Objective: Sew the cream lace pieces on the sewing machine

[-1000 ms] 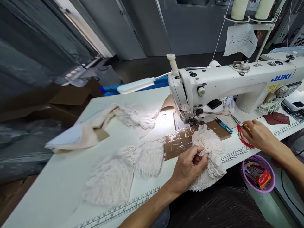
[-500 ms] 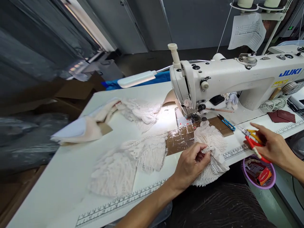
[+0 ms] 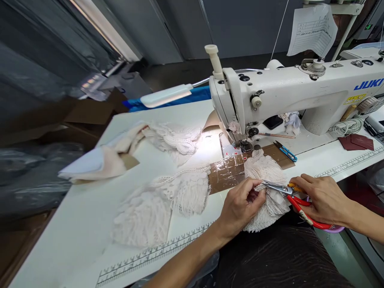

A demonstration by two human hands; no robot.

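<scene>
Now right hand [image 3: 321,200] brought scissors [image 3: 288,192] to lace piece [image 3: 264,176].

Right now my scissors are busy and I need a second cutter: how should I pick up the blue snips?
Grip the blue snips by the blue handle end, nearer your right hand. They lie flat beside the sewing machine, blades pointing toward its needle, so come from the right and above.

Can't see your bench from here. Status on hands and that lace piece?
Left hand pinching lace piece at table edge. Right hand holds red-handled scissors, blade tips at the pinched spot. Blue thread snips lie apart, nothing in the way.
</scene>
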